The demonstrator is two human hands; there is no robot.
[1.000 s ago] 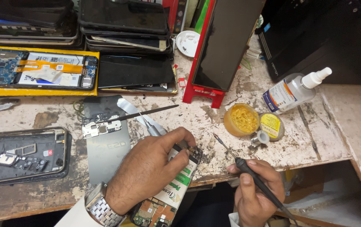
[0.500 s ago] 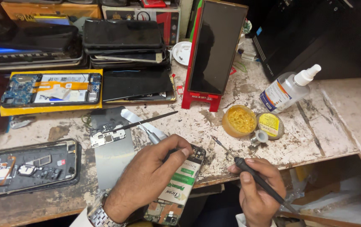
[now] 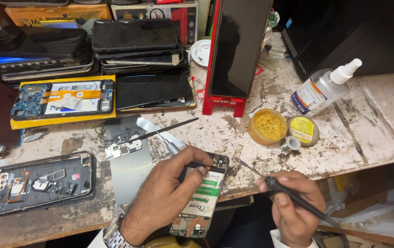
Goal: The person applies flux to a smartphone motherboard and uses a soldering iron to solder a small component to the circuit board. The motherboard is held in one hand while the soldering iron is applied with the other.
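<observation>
My left hand point(image 3: 167, 190) rests on an opened phone point(image 3: 202, 198) with its back off, battery showing, lying at the bench's front edge; the fingers pinch a thin tool against the phone's top end. In my right hand point(image 3: 293, 206) I grip a black soldering iron point(image 3: 293, 198), its metal tip point(image 3: 243, 164) hovering just right of the phone's top. A metal watch point(image 3: 114, 236) is on my left wrist.
A yellow flux tin point(image 3: 267, 126) and its lid point(image 3: 302, 130) sit right of centre, a spray bottle point(image 3: 323, 87) beyond. A red stand holds a dark screen point(image 3: 238, 50). Stacked phones point(image 3: 135, 43), opened phones point(image 3: 61, 98) point(image 3: 36, 181), tweezers point(image 3: 167, 128) and a small board point(image 3: 123, 149) lie left.
The view has shifted down and to the right across the bench. Both hands keep their grips; the iron's tip stays close to the phone's top end.
</observation>
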